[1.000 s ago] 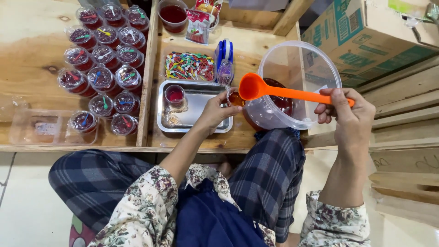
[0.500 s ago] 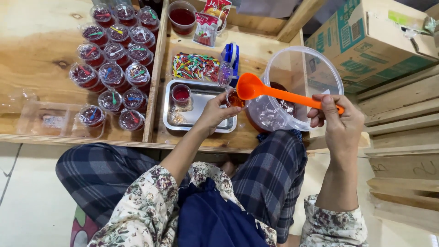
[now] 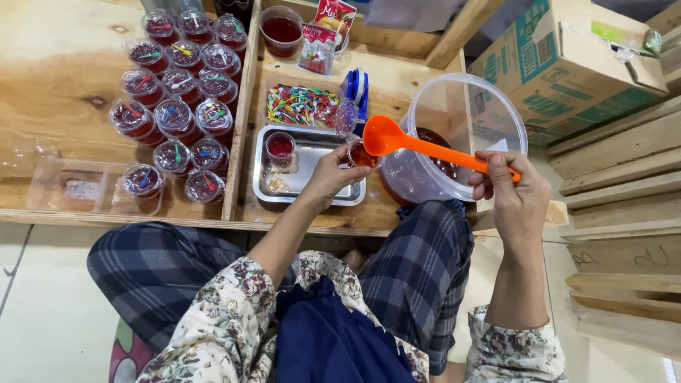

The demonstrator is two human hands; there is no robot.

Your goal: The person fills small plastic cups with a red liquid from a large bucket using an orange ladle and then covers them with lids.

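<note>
Ladle (image 3: 386, 136) has dropped closer to small cup (image 3: 360, 154) since earlier frame, bowl now tipped right over it. Right hand (image 3: 512, 191) grips orange handle at 3 o'clock. Left hand (image 3: 332, 172) pinches small cup over steel tray (image 3: 312, 193), centre of tabletop (image 3: 64, 85). Clear tub (image 3: 464, 117) with red liquid sits just behind ladle. Lidded filled cups (image 3: 174, 117) cluster at 10 o'clock; colourful spoons box (image 3: 301, 106) at 12.

Bright even light, perhaps slight edge distortion.
</note>
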